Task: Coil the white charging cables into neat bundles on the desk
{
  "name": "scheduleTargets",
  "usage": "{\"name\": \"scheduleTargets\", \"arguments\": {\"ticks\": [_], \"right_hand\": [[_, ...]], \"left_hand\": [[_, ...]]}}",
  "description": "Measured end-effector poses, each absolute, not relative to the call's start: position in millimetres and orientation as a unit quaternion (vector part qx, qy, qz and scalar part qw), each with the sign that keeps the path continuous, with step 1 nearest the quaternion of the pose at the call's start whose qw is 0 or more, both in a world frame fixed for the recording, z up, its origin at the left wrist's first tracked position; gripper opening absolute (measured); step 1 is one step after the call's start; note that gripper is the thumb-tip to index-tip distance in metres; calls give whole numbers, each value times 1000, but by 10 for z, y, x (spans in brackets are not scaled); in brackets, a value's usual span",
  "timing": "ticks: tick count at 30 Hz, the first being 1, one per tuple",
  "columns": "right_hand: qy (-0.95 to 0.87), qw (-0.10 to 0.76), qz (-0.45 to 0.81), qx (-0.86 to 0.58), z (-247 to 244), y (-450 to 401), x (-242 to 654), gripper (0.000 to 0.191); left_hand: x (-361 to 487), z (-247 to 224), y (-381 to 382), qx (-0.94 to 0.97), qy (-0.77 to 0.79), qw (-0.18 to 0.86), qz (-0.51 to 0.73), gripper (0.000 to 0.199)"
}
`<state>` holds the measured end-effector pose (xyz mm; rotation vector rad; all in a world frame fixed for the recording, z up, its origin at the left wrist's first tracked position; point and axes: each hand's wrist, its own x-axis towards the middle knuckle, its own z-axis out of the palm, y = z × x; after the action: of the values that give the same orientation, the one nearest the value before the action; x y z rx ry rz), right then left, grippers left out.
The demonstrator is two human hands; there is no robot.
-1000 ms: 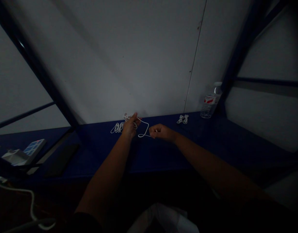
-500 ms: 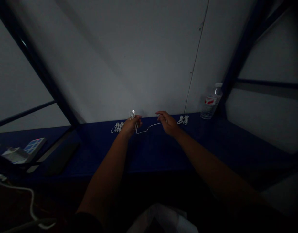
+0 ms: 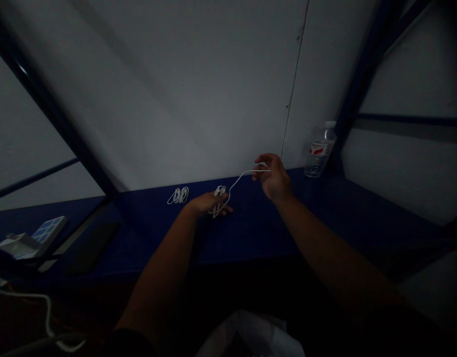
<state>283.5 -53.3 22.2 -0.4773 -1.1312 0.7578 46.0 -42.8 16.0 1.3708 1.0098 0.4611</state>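
Cable: white earphone cable [image 3: 236,181] stretched between the hands, above the blue bench [image 3: 251,233].
Left hand [image 3: 208,204]: palm down, fingers curled around the cable's bunched end.
Right hand [image 3: 273,177]: raised, fingers pinching the other end.
Nearby: coiled earphones [image 3: 178,195] on the bench, left of the left hand.
Farther: water bottle [image 3: 319,156], upright at right.

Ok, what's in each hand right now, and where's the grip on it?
The right hand pinches a thin white cable near one end, between its fingers. The left hand holds a bunched part of the same cable; the exact grip can't be told.
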Motion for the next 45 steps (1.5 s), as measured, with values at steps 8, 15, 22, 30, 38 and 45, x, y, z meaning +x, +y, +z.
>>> {"name": "scheduleTargets", "arguments": {"ticks": [8, 15, 22, 30, 38, 45], "right_hand": [[-629, 435, 633, -117, 110, -776, 2558, 47], [-673, 351, 589, -279, -61, -630, 2451, 48], [-722, 529, 217, -391, -120, -567, 2356, 35], [-730, 572, 82, -365, -84, -687, 2310, 30], [-786, 513, 31, -343, -42, -726, 2293, 29], [-760, 513, -9, -399, -46, -650, 2350, 22]], "left_hand": [[611, 94, -345, 463, 357, 727, 359, 67], [566, 131, -362, 489, 327, 735, 336, 45], [599, 105, -471, 521, 339, 735, 273, 44], [549, 77, -472, 574, 299, 725, 236, 35], [606, 50, -508, 641, 259, 708, 146, 29], [636, 60, -527, 674, 248, 665, 205, 78]]}}
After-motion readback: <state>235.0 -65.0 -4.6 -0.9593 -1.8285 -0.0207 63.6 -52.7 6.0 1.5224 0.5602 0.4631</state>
